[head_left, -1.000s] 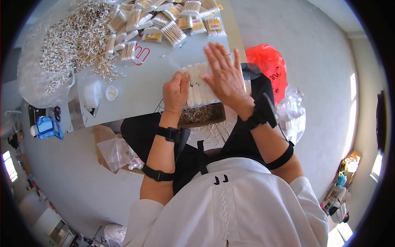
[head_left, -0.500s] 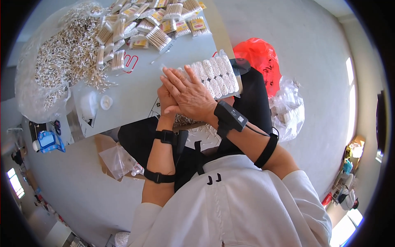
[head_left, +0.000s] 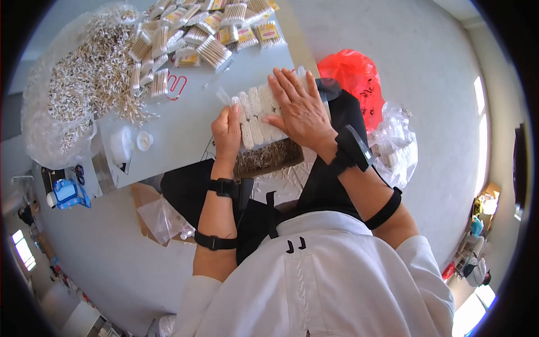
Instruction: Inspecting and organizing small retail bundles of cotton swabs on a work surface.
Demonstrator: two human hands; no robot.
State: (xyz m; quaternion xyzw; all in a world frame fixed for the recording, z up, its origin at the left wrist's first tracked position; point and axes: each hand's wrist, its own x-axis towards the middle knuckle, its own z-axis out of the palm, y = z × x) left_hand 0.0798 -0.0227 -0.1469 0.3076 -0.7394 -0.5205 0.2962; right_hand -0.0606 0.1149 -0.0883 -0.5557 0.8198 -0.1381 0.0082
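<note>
A clear plastic pack of cotton swab bundles [head_left: 251,126] lies at the table's near right edge, the white cotton tips facing up in two rows. My left hand [head_left: 226,135] is closed at the pack's left end, thumb and fingers pinching the plastic. My right hand [head_left: 305,115] rests flat across the right half of the pack, fingers stretched out and thumb apart. It hides much of that side. Just below the pack, an open cardboard box [head_left: 275,167] holds loose swabs.
Small swab packets [head_left: 214,52] are heaped at the back of the table [head_left: 191,135]. A big clear bag of loose swabs [head_left: 84,84] fills its left side. Round white containers [head_left: 145,140] sit near the front. A red plastic bag [head_left: 352,81] and a clear bag [head_left: 397,146] are on the right.
My right hand has slid right from over my left hand onto the pack's right half. The pack's left end and the box below now show more.
</note>
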